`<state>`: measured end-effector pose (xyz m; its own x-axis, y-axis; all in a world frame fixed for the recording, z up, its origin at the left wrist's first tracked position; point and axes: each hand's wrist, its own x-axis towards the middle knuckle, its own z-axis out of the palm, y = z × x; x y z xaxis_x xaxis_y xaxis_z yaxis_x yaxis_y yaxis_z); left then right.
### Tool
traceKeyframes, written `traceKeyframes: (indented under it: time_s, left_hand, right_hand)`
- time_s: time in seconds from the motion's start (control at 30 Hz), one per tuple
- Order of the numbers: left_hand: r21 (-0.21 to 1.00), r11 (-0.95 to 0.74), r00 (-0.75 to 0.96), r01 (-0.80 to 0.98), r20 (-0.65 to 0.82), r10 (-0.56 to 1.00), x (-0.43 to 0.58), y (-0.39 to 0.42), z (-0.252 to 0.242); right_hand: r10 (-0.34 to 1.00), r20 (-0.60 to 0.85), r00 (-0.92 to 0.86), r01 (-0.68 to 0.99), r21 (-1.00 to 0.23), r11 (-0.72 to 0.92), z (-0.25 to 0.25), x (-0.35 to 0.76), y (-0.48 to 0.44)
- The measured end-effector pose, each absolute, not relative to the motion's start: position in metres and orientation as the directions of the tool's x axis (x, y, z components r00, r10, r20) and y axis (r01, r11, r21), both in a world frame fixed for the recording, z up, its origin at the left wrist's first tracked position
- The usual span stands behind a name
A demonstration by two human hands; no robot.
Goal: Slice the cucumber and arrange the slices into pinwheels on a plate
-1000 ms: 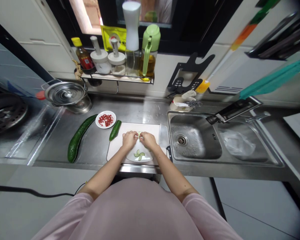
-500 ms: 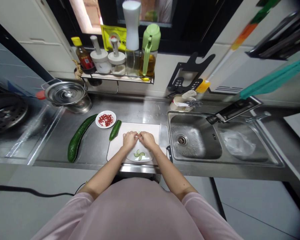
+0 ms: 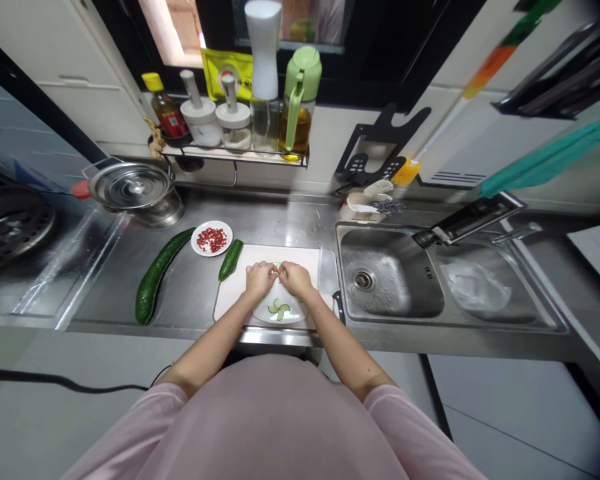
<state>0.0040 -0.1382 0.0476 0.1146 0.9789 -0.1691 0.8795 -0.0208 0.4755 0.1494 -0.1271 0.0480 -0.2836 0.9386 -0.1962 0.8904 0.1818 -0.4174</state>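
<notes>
Hands (image 3: 260, 280) almost unmoved; fingertips (image 3: 273, 269) close together over plate (image 3: 297, 312)

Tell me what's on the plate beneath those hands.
Green-edged slices lie fanned on the plate; the left hand and right hand hide much of its far side.

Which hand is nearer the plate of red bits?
Left: the left hand is to the near right of the plate of red bits; the right hand is farther right, past the left.

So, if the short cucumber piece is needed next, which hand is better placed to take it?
Probably the left hand: it is nearer the short cucumber piece, at the left edge of the cutting board; the right hand is farther across.
</notes>
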Motion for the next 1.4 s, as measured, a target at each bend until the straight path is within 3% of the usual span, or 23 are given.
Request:
traceKeyframes:
  time_s: [0.37, 0.53, 1.4]
  left_hand:
    - [0.493, -0.040, 0.135, 0.869, -0.160, 0.978, 0.002, -0.138, 0.049]
    - [0.503, -0.032, 0.130, 0.864, -0.161, 0.978, 0.002, -0.137, 0.044]
    - [0.512, -0.014, 0.123, 0.859, -0.180, 0.976, 0.004, -0.135, 0.044]
  right_hand:
    - [0.999, -0.048, -0.020, 0.723, -0.691, -0.018, 0.047, 0.170, -0.134]
    - [0.997, -0.002, 0.083, 0.646, -0.761, -0.055, 0.047, 0.186, -0.143]
    - [0.986, -0.014, 0.167, 0.632, -0.766, -0.117, 0.050, 0.202, -0.159]
